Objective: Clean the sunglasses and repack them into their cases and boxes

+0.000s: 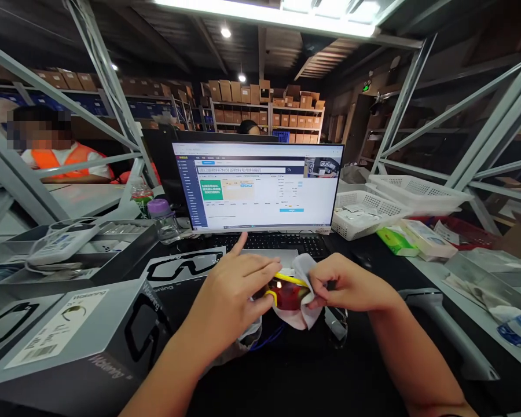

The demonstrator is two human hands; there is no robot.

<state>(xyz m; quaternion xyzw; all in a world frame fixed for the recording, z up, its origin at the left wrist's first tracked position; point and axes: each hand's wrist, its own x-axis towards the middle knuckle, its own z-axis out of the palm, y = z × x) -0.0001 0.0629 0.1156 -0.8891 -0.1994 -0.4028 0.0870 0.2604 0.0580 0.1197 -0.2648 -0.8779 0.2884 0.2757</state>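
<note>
A pair of sports glasses (289,291) with a yellow frame and red lens sits between my two hands above the black desk. My left hand (234,295) grips the left side of the glasses, index finger sticking up. My right hand (342,285) pinches a white cloth (304,272) against the lens. The cloth wraps round the right half of the glasses and hangs below them. A clear plastic bag (336,322) lies under my right wrist.
A monitor (260,185) and black keyboard (278,242) stand just behind my hands. Grey glasses boxes (69,341) fill the left side, white baskets (364,214) the right. A barcode scanner (438,315) lies at right. A person in an orange vest (65,159) sits far left.
</note>
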